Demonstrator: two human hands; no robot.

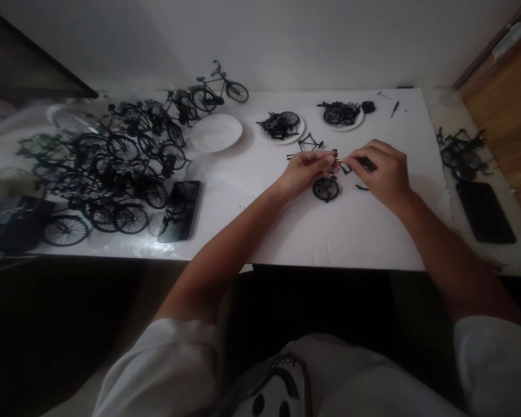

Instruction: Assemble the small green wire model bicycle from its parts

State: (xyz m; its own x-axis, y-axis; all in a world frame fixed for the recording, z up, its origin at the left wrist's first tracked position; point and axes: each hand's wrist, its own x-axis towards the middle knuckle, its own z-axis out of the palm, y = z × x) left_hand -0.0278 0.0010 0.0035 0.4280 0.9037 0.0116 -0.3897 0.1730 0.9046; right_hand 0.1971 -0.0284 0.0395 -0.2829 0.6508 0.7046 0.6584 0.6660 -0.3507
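Observation:
My left hand (308, 169) is closed, its fingertips pinching a small dark miniature bicycle part with a reddish spot (334, 153). Just below those fingertips is a black spoked toy wheel (325, 189); I cannot tell whether it joins the pinched part. Close by on the right, my right hand (384, 174) is closed around what looks like a small screwdriver (368, 165), mostly covered by the fingers. Its thin, pale tip points toward the left fingertips. A black miniature bicycle frame (311, 143) lies behind my left hand, and a small curved black piece (362, 187) is near the right.
Many assembled miniature bicycles (113, 156) crowd the left side, beside a phone (180, 211) and a white plate (217, 132). Two plates (303, 132) (360, 120) hold black parts at the back. Another phone (485, 212) and more parts (464, 150) are right.

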